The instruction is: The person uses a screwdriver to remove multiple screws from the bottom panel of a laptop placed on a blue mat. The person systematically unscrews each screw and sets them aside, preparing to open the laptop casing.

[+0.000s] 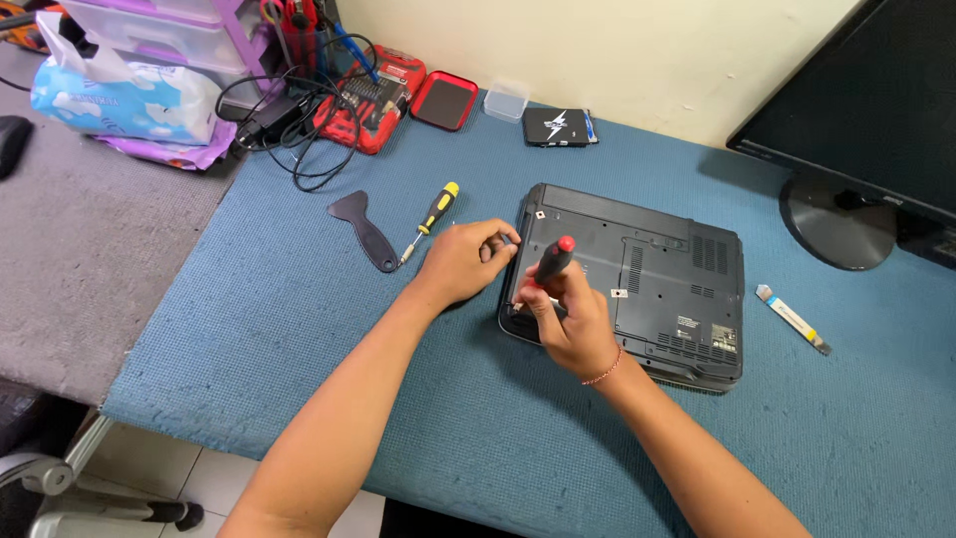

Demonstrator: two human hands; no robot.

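right hand (573, 324) gripping screwdriver (551, 264), laptop (647, 279)

A single head-worn camera looks steeply down from close above the blue mat (299, 329), facing the far wall, both forearms reaching in from the bottom edge.

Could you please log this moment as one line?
right hand: holds red-capped screwdriver on upturned laptop | left hand: steadies laptop edge | yellow screwdriver: idle on mat
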